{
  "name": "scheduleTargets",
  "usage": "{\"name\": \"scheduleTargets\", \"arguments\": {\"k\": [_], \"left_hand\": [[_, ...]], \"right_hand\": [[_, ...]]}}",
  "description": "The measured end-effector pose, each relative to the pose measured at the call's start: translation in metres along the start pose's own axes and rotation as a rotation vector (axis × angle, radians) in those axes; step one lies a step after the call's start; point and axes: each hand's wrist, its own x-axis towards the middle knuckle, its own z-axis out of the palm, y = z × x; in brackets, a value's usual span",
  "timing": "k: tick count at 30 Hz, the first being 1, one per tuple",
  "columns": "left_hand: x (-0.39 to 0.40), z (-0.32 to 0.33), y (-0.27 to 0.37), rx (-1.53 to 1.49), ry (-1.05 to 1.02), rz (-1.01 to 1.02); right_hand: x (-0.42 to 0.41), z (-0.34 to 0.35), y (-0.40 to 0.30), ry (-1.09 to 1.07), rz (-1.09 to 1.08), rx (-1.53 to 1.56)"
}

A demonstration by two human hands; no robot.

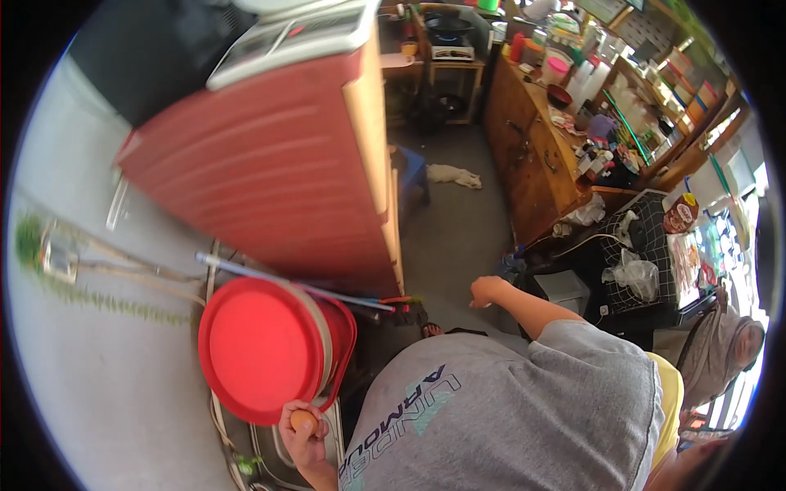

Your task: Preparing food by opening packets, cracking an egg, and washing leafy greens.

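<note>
My left hand [304, 429] is closed around a brown egg [304, 421], beside the rim of a red plastic tub or lid [261, 350]. Below that hand lies part of a metal sink [279, 451]. My right hand [485, 291] is held out over the grey floor [451, 245], its fingers curled; nothing shows in it, though the palm is hidden. Farther off, a black pan [448, 26] stands on a portable gas stove [453, 52] with a blue flame.
A red-sided cabinet [264, 166] rises at the left. A pale cat [454, 176] lies on the floor near a blue stool [412, 175]. A cluttered wooden counter [522, 123], a grey bin [562, 291] and a wire rack [614, 236] line the right. Another person [715, 356] is at the far right.
</note>
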Motion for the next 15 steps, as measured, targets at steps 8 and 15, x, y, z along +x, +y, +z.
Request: {"name": "scheduleTargets", "arguments": {"k": [8, 15], "left_hand": [[0.103, 0.126, 0.011, 0.488, -0.538, -0.116], [0.176, 0.237, -0.053, 0.741, -0.801, -0.095]], "right_hand": [[0.006, 0.019, 0.081, 0.116, 0.103, 0.306], [0.005, 0.041, 0.138, 0.368, 0.006, 0.536]]}}
